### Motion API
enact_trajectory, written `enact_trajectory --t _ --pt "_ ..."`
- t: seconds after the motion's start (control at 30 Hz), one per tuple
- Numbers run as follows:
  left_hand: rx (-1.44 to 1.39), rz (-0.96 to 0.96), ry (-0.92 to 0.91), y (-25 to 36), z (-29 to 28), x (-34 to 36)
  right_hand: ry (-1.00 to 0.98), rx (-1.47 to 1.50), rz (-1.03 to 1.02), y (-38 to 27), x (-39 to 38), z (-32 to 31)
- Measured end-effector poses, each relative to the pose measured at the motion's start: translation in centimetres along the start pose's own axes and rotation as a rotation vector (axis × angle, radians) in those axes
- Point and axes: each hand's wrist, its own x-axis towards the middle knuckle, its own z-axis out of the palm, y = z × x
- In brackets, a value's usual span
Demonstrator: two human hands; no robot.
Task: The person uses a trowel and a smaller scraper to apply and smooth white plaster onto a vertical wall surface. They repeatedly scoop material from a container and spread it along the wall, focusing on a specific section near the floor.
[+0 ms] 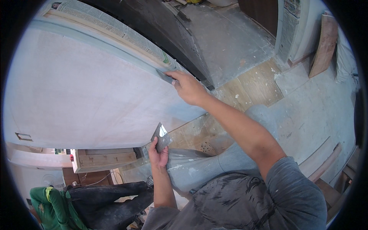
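A grey short-sleeved T-shirt [245, 205] is worn, its front marked by a darker print [230, 189] with black, feathery streaks. Below the T-shirt, pale grey trousers [199, 168] blotched with white are worn; beyond its right sleeve [295, 188], the forearm is left bare.

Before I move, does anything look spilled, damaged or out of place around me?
Yes: white splatters dot the light brown wood-look floor strip beyond the right forearm, as if spilled. Also, a small rectangular recess in the pale pinkish-white wall appears uncovered. The grey metal blade in the left hand looks intact.
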Motion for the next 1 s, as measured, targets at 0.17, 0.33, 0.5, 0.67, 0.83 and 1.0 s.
enact_trajectory --t 0.17,0.33,0.5,0.67,0.83,1.0 --pt "0.006 0.018 0.039 0.0 0.3 0.0 0.054 0.032 -0.038 -0.4 -1.5 1.0" --pt "0.027 0.001 -0.006 0.0 0.2 0.4 -0.023 0.044 -0.022 -0.9 -3.5 0.6" --pt "0.099 0.056 0.035 -0.1 1.7 -0.3 -0.115 0.103 -0.020 -1.7 -6.2 -1.6" --pt "0.364 0.251 -0.036 2.6 9.5 -4.3 -0.246 0.069 -0.112 -5.3 -6.9 -6.7" --pt "0.590 0.207 -0.182 5.3 13.8 -5.8 -0.324 -0.301 -0.564 -6.2 -6.6 -9.4" --pt "0.728 0.165 -0.215 6.5 15.6 -6.7 -0.329 -0.401 -0.687 -7.4 -6.1 -8.7"
